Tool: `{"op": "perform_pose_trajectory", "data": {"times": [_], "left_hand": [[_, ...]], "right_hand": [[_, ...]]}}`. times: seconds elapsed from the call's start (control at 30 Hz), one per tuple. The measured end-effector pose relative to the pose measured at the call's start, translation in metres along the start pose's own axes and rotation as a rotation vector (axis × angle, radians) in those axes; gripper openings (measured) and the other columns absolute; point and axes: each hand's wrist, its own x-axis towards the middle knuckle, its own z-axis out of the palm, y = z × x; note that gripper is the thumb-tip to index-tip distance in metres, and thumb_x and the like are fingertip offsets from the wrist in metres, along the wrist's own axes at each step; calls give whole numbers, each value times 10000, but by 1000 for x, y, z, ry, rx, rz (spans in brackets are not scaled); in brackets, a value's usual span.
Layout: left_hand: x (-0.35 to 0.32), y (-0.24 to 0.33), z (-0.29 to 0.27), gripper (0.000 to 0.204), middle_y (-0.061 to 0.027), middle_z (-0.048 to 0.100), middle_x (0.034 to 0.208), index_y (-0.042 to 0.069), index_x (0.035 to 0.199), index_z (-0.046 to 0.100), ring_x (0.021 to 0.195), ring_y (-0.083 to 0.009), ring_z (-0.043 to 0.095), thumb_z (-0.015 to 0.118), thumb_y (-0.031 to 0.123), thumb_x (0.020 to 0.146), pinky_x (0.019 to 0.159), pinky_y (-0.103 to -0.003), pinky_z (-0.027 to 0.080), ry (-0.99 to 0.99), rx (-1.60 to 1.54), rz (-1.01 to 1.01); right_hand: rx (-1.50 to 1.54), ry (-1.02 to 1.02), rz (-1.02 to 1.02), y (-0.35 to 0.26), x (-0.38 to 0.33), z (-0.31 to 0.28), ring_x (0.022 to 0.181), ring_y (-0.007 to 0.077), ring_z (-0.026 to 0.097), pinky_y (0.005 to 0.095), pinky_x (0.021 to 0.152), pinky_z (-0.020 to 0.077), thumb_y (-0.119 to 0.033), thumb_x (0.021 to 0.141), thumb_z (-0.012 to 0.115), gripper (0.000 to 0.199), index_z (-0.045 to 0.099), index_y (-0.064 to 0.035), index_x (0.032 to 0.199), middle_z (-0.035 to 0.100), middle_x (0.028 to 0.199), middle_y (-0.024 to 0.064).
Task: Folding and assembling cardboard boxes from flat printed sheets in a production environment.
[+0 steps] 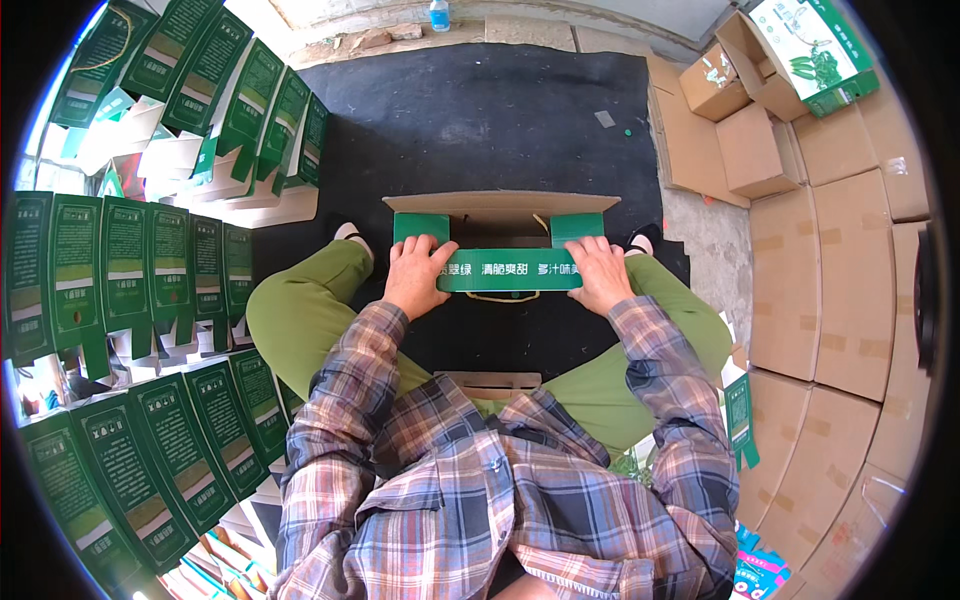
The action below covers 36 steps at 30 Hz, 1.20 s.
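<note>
A green cardboard gift box (510,280) with white lettering stands between my knees. Its top is open, showing a brown inside. The far brown flap (480,202) is raised, and small green side flaps stick out at both ends. My left hand (415,277) grips the near left corner, thumb over the green front flap. On the near right corner, my right hand (601,277) holds the same flap, fingers closed on the cardboard. A yellowish cord handle (505,297) hangs at the near side. The box's lower part is hidden.
Rows of folded-up green boxes (125,265) stack high on my left. Large brown cartons (785,285) wall my right side, with open cartons (750,150) and a white-green box (815,50) beyond. Black sheeting (480,120) covers the floor; a bottle (439,14) stands far off.
</note>
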Motion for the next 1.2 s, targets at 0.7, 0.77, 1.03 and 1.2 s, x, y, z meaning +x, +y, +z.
{"op": "perform_pose_trajectory", "data": {"times": [0.7,0.77,1.03,1.2], "left_hand": [[-5,18,6,754,-121,500,1094,1,1243,464,1052,-289,467,762,363,653,898,-403,356,-45,-145,117],[-6,17,1,755,-128,497,1099,-2,1242,462,1055,-292,463,762,361,652,899,-405,354,-20,-195,50],[-8,12,-67,767,-178,472,1116,-22,1240,439,1073,-340,431,763,360,658,925,-431,355,341,-439,-200],[-36,10,-205,758,-158,462,1083,-54,1215,444,1031,-257,457,764,369,674,911,-378,379,690,-690,-196]], "right_hand": [[-23,11,149,-5,4,-1,1367,329,215,479,1025,300,-136,590,812,1011,253,-122,1432,226,1496,115],[77,103,194,7,7,-6,1360,338,224,437,1071,255,-137,620,786,980,249,-104,1439,222,1495,149],[579,692,236,43,20,-40,1267,280,373,404,1010,337,-243,877,604,601,345,-127,1407,366,1415,140],[689,569,298,74,22,-15,1198,275,444,387,986,369,-255,900,579,524,404,-113,1373,403,1383,126]]}}
